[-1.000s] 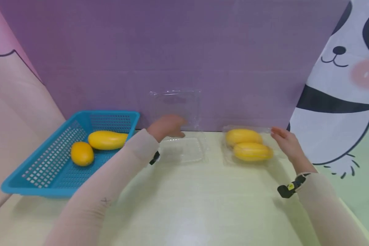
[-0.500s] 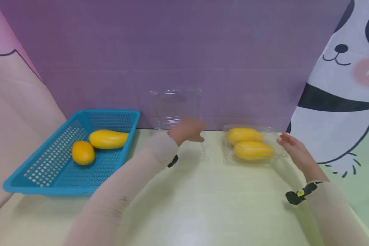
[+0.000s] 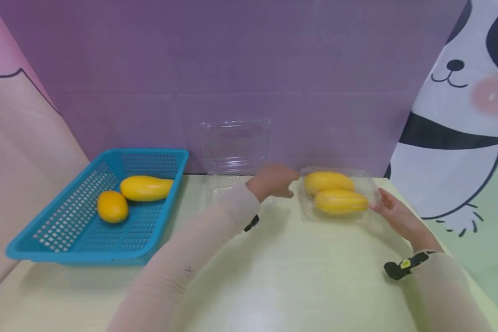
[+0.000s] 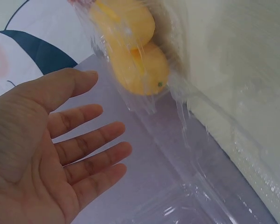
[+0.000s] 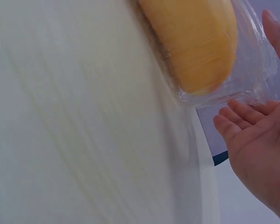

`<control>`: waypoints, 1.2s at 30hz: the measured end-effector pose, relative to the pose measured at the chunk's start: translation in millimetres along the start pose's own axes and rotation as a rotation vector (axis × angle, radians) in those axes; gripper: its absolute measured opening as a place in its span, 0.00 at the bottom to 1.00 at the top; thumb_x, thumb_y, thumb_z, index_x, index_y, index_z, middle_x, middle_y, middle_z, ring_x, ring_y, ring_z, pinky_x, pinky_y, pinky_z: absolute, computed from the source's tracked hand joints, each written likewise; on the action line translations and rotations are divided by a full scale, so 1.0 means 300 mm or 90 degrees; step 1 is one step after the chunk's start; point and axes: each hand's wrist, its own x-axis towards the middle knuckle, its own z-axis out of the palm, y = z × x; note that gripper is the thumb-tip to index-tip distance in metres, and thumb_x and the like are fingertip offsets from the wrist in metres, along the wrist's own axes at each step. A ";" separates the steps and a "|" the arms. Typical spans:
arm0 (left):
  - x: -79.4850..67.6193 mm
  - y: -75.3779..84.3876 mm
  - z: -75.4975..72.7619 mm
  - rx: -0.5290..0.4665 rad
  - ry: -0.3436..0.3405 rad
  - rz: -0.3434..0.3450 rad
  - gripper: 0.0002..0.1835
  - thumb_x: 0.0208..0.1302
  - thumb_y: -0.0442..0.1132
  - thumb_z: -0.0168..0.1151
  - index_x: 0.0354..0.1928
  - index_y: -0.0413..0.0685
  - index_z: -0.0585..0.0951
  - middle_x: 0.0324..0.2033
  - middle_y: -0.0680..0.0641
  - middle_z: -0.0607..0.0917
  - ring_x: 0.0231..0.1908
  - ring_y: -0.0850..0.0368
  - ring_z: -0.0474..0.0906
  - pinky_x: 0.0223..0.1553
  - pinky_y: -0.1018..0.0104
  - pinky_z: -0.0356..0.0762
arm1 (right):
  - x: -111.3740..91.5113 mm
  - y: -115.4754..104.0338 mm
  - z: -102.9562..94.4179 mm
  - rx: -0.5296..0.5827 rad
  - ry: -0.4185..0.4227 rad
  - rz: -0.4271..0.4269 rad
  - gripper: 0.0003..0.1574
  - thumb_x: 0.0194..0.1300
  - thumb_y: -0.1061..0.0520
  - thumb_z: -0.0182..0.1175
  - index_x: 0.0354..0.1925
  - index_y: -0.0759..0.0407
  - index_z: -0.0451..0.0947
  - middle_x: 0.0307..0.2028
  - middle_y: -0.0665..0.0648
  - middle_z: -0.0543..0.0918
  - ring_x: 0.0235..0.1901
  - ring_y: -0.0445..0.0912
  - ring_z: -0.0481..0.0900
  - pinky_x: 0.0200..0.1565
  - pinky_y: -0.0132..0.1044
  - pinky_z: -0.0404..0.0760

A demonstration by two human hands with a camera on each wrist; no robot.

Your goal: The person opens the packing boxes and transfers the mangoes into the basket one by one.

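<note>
Two smooth yellow mango-like fruits, a rear one (image 3: 328, 183) and a front one (image 3: 341, 202), lie side by side in a clear plastic box (image 3: 364, 177) at the back right of the table. My left hand (image 3: 275, 180) hovers just left of this box; in the left wrist view its fingers (image 4: 91, 142) are spread and hold nothing. At the box's right end is my right hand (image 3: 398, 219). Its fingertips (image 5: 233, 112) are right at the box's edge, with the thumb (image 5: 275, 32) held apart on the other side.
A second clear box (image 3: 236, 147) stands with its lid raised against the purple backdrop (image 3: 240, 55), its base partly behind my left arm. At left, a blue basket (image 3: 83, 256) holds two more yellow fruits (image 3: 146, 188).
My left hand has moved right, from the lidded box at centre to beside the filled one. My right hand has come lower and closer along the filled box's right end.
</note>
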 end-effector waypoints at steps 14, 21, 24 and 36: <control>0.101 0.079 0.045 -0.010 0.007 0.037 0.24 0.62 0.44 0.62 0.60 0.50 0.73 0.51 0.53 0.80 0.49 0.58 0.77 0.51 0.66 0.77 | 0.015 0.026 0.018 0.077 -0.007 -0.021 0.61 0.68 0.55 0.55 0.71 0.59 0.16 0.72 0.67 0.27 0.70 0.65 0.32 0.69 0.62 0.31; 0.144 0.097 0.089 0.021 0.027 0.056 0.31 0.63 0.49 0.61 0.66 0.51 0.68 0.65 0.49 0.70 0.64 0.55 0.67 0.67 0.66 0.64 | 0.013 0.042 0.026 0.054 -0.010 -0.025 0.60 0.69 0.54 0.54 0.71 0.58 0.15 0.72 0.70 0.29 0.70 0.67 0.34 0.69 0.61 0.36; 0.159 0.105 0.103 0.027 0.041 0.053 0.30 0.63 0.50 0.60 0.66 0.52 0.68 0.66 0.49 0.68 0.65 0.55 0.64 0.68 0.65 0.63 | 0.010 0.042 0.031 0.054 -0.011 -0.027 0.59 0.69 0.54 0.53 0.71 0.58 0.15 0.72 0.70 0.29 0.70 0.66 0.34 0.70 0.58 0.39; 0.167 0.141 0.141 0.074 0.061 0.078 0.21 0.60 0.50 0.64 0.54 0.52 0.76 0.50 0.53 0.80 0.48 0.59 0.77 0.52 0.70 0.75 | -0.003 0.028 0.032 0.009 -0.016 -0.016 0.57 0.70 0.51 0.52 0.71 0.58 0.17 0.72 0.73 0.34 0.60 0.34 0.64 0.67 0.65 0.43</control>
